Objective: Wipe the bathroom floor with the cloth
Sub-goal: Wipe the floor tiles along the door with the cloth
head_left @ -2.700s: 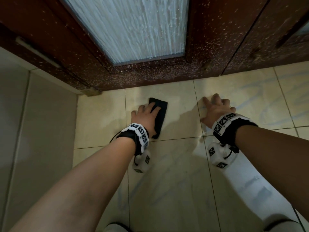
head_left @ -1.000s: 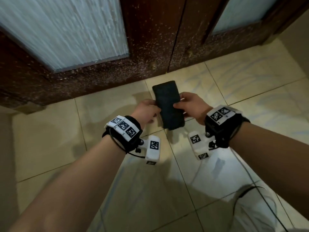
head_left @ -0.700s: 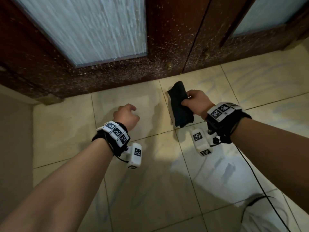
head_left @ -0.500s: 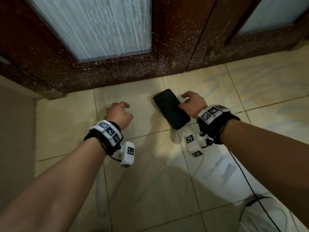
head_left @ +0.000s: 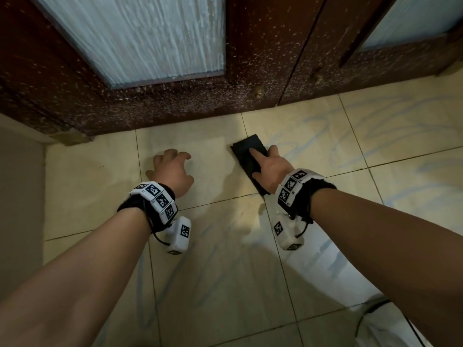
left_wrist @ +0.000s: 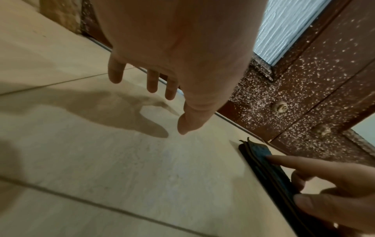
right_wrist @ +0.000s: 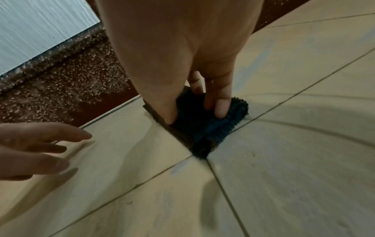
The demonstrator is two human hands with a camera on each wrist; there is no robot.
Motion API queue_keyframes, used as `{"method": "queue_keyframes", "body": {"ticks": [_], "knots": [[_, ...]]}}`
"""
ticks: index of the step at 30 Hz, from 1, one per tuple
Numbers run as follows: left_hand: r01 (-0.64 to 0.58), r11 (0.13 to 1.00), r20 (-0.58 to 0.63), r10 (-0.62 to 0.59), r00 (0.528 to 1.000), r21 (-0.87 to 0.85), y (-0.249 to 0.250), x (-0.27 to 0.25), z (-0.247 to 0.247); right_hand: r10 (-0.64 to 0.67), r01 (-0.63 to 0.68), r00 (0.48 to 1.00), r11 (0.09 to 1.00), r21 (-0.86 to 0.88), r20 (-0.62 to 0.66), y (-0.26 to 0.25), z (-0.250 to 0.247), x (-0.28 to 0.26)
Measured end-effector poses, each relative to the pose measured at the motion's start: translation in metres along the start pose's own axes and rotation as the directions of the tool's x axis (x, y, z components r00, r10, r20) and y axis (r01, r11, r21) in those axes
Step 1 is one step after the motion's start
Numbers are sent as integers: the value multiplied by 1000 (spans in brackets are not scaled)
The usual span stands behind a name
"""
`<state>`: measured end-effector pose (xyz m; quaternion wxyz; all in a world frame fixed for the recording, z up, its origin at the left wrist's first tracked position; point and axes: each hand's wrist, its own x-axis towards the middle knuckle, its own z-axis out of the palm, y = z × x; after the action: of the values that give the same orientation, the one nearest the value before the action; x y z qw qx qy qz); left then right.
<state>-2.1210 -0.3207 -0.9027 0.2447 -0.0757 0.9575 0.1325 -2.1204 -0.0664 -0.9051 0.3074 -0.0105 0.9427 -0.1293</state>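
Observation:
A dark folded cloth (head_left: 246, 152) lies flat on the beige tiled floor (head_left: 225, 271), close to the foot of the door. My right hand (head_left: 269, 170) rests on top of it; the index finger stretches along the cloth, and the thumb and other fingers press down on it. The right wrist view shows the fingers (right_wrist: 220, 110) and thumb pushing into the cloth (right_wrist: 202, 129). My left hand (head_left: 172, 170) is over bare tile to the cloth's left. Its fingers (left_wrist: 152, 83) are loosely spread and hold nothing. The cloth's edge (left_wrist: 261, 154) and the right hand (left_wrist: 334, 184) show in the left wrist view.
A dark brown speckled wooden door (head_left: 250, 71) with frosted glass panels (head_left: 140, 33) runs along the far side, right behind the cloth. A plain wall (head_left: 20, 196) borders the floor on the left. A black cable (head_left: 363, 319) lies at the bottom right.
Both hands held the cloth up; the left hand let go and the right laid it on the floor. Since half a second ago the right hand has slid onto the cloth.

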Motion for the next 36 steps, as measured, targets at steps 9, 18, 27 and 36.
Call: {"method": "queue_keyframes", "body": {"ticks": [9,18,27,36], "knots": [[-27,999,5,27,1000,25,-3,14,9,-60,65,996,995,-76,72,-27,7,14],[-16,995,6,15,1000,99,3,16,9,-198,202,979,965,-166,43,-52,18,22],[9,994,21,-11,1000,108,5,16,7,-72,77,997,982,-171,33,-19,3,27],[25,994,21,-27,999,108,7,18,6,228,-227,974,971,-71,-5,71,-34,43]]}}
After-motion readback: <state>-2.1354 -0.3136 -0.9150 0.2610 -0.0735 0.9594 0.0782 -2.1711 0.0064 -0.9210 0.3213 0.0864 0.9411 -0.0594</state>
